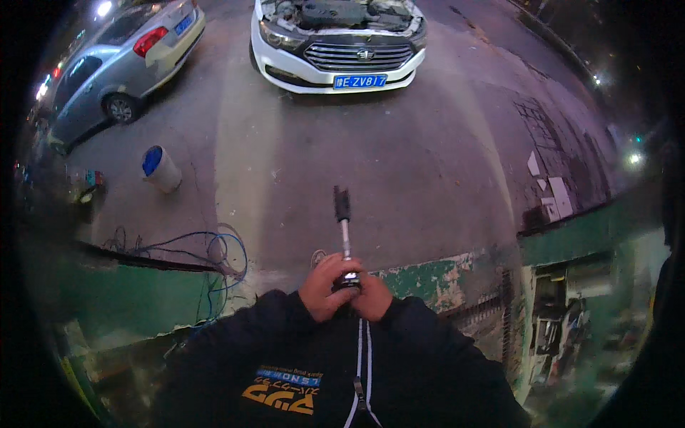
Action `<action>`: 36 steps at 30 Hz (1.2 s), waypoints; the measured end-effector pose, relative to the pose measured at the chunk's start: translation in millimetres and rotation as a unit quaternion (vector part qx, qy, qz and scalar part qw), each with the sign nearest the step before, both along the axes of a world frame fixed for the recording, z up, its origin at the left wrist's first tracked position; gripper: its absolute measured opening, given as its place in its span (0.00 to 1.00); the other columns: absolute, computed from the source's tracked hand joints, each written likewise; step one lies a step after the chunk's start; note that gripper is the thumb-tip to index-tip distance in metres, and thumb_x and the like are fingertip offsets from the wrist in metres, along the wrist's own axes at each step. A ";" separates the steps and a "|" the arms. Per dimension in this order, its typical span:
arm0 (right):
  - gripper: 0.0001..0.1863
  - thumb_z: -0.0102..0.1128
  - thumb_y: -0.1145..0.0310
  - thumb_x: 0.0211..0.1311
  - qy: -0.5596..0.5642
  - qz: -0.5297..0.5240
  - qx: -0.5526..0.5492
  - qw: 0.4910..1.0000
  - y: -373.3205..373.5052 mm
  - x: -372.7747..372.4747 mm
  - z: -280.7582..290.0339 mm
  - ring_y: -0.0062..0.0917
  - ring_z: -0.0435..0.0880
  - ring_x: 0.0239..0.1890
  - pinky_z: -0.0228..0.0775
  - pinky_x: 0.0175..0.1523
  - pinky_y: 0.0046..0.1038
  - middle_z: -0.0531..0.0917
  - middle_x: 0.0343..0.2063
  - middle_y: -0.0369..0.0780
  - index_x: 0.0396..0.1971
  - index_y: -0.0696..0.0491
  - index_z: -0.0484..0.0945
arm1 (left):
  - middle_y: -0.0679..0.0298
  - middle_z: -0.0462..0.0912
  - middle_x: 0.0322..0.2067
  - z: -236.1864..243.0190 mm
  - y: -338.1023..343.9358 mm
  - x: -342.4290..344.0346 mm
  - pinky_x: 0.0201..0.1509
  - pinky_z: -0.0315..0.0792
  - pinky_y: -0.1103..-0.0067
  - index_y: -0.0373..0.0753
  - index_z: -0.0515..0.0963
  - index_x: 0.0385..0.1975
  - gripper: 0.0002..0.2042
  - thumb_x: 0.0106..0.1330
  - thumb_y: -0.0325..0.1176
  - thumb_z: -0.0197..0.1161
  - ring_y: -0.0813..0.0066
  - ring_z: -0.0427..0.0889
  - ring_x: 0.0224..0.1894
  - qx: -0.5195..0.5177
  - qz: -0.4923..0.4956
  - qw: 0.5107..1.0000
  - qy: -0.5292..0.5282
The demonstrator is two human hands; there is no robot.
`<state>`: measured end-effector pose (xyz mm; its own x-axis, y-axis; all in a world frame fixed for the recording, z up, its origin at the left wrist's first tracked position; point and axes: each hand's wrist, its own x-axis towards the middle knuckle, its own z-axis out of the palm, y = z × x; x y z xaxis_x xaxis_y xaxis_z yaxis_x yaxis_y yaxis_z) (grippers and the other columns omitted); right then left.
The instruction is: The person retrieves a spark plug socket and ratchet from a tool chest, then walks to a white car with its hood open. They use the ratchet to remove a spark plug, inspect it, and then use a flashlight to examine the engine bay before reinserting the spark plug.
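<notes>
Close in front of my dark jacket, both hands meet around the head end of a ratchet wrench (346, 239). Its shiny shaft points away from me and ends in a black grip. My left hand (325, 285) is closed around the left side of the head, thumb and fingers curled over it. My right hand (372, 296) presses against the head from the right, with its fingers partly hidden. A dark round part with a bright metal spot shows between the hands. Whether a socket is fitted there cannot be made out.
A white car (357, 60) with its engine bay exposed stands ahead. To the left are a silver car (107, 71) and a white bucket (165, 175) with something blue inside. A blue hose (239, 250) lies coiled near the green wall edge (143, 292). White pieces (560, 196) lie at right.
</notes>
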<state>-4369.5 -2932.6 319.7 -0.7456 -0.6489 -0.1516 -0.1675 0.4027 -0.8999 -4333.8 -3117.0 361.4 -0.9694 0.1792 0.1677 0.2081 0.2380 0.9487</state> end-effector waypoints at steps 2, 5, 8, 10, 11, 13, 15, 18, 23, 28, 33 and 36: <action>0.20 0.64 0.70 0.59 -0.007 -0.024 -0.024 0.999 -13.5 -74.0 11.9 0.44 0.86 0.48 0.78 0.51 0.38 0.86 0.42 0.49 0.53 0.52 0.77 | 0.53 0.76 0.58 12.0 -17.2 -79.3 0.69 0.63 0.62 0.39 0.75 0.56 0.24 0.57 0.26 0.69 0.50 0.70 0.65 -0.007 -0.037 0.999 -0.009; 0.18 0.63 0.73 0.59 -0.040 -0.100 -0.051 0.993 -23.5 -165.7 40.6 0.44 0.87 0.47 0.78 0.51 0.38 0.86 0.41 0.47 0.51 0.54 0.77 | 0.52 0.76 0.59 27.0 -30.5 -190.8 0.69 0.63 0.62 0.39 0.74 0.56 0.24 0.58 0.27 0.68 0.49 0.69 0.66 -0.026 -0.064 0.997 0.024; 0.18 0.64 0.72 0.59 -0.037 -0.122 -0.065 0.990 -45.7 -271.4 45.1 0.43 0.87 0.46 0.78 0.50 0.37 0.86 0.39 0.47 0.50 0.55 0.77 | 0.51 0.75 0.59 24.7 -51.6 -303.7 0.70 0.63 0.62 0.38 0.73 0.57 0.24 0.60 0.28 0.67 0.48 0.68 0.66 -0.058 -0.099 0.993 0.030; 0.17 0.64 0.72 0.59 -0.028 -0.118 -0.053 0.991 -60.9 -345.5 32.1 0.42 0.87 0.45 0.78 0.49 0.37 0.86 0.39 0.48 0.49 0.55 0.77 | 0.50 0.74 0.60 12.8 -61.0 -372.8 0.70 0.63 0.62 0.37 0.72 0.58 0.25 0.60 0.30 0.66 0.48 0.68 0.66 -0.059 -0.088 0.994 0.009; 0.17 0.64 0.72 0.59 -0.015 -0.108 -0.048 0.993 -68.0 -386.0 20.9 0.42 0.87 0.45 0.78 0.49 0.37 0.86 0.39 0.48 0.49 0.56 0.77 | 0.50 0.74 0.60 2.4 -65.6 -409.9 0.70 0.62 0.62 0.36 0.72 0.59 0.25 0.60 0.30 0.66 0.48 0.68 0.66 -0.055 -0.076 0.996 0.005; 0.16 0.64 0.73 0.60 -0.024 -0.096 -0.031 0.995 -82.4 -475.0 -6.2 0.37 0.87 0.44 0.78 0.49 0.35 0.86 0.40 0.46 0.48 0.56 0.78 | 0.48 0.72 0.62 -23.2 -80.3 -494.4 0.71 0.61 0.62 0.36 0.68 0.63 0.29 0.61 0.31 0.66 0.47 0.67 0.67 -0.068 -0.078 0.995 -0.009; 0.15 0.64 0.74 0.61 -0.079 -0.101 -0.067 0.989 -95.8 -561.5 -28.2 0.32 0.87 0.43 0.78 0.48 0.32 0.86 0.40 0.43 0.47 0.57 0.78 | 0.47 0.70 0.64 -45.0 -91.1 -572.5 0.72 0.60 0.62 0.35 0.63 0.68 0.32 0.63 0.33 0.65 0.47 0.67 0.68 -0.049 -0.066 0.996 -0.044; 0.14 0.66 0.76 0.61 -0.199 -0.136 -0.148 0.959 -124.2 -673.0 -39.4 0.23 0.85 0.41 0.78 0.47 0.29 0.86 0.40 0.39 0.47 0.58 0.79 | 0.46 0.67 0.66 -62.2 -110.4 -667.0 0.73 0.59 0.63 0.34 0.55 0.73 0.38 0.65 0.35 0.65 0.49 0.66 0.69 0.043 -0.030 0.991 -0.119; 0.15 0.69 0.75 0.61 -0.249 -0.112 -0.154 0.950 -175.2 -847.3 -13.7 0.19 0.83 0.40 0.77 0.47 0.26 0.85 0.37 0.38 0.47 0.60 0.79 | 0.43 0.65 0.66 -82.0 -167.5 -793.9 0.74 0.58 0.66 0.32 0.53 0.72 0.41 0.63 0.36 0.68 0.50 0.66 0.69 0.057 0.027 0.984 -0.169; 0.12 0.68 0.74 0.62 -0.274 -0.130 -0.137 0.943 -228.1 -1012.0 -22.1 0.16 0.80 0.35 0.73 0.41 0.22 0.85 0.37 0.38 0.44 0.59 0.81 | 0.45 0.71 0.62 -158.3 -223.3 -932.2 0.71 0.63 0.66 0.33 0.63 0.67 0.38 0.60 0.40 0.72 0.51 0.70 0.66 -0.078 -0.008 0.980 -0.183; 0.13 0.65 0.66 0.65 -0.305 -0.143 -0.165 0.927 -282.2 -1160.7 -68.6 0.13 0.73 0.24 0.64 0.28 0.19 0.86 0.42 0.43 0.44 0.57 0.79 | 0.56 0.83 0.37 -222.3 -284.6 -1071.9 0.47 0.75 0.67 0.39 0.75 0.49 0.21 0.60 0.40 0.73 0.59 0.83 0.42 -0.025 -0.016 0.953 -0.302; 0.15 0.64 0.61 0.67 -0.364 -0.153 -0.180 0.901 -299.2 -1221.7 -77.0 0.15 0.72 0.23 0.64 0.27 0.20 0.85 0.44 0.45 0.44 0.58 0.79 | 0.55 0.82 0.30 -213.7 -315.5 -1124.8 0.37 0.74 0.66 0.39 0.76 0.40 0.17 0.61 0.42 0.72 0.57 0.83 0.33 -0.069 -0.010 0.940 -0.334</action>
<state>-5591.2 -3231.8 242.7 -0.6856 -0.5348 -0.4940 0.5892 -0.0090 -0.8079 -5458.6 -3432.5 147.8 -0.8463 0.1746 -0.5032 -0.4170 0.3707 0.8299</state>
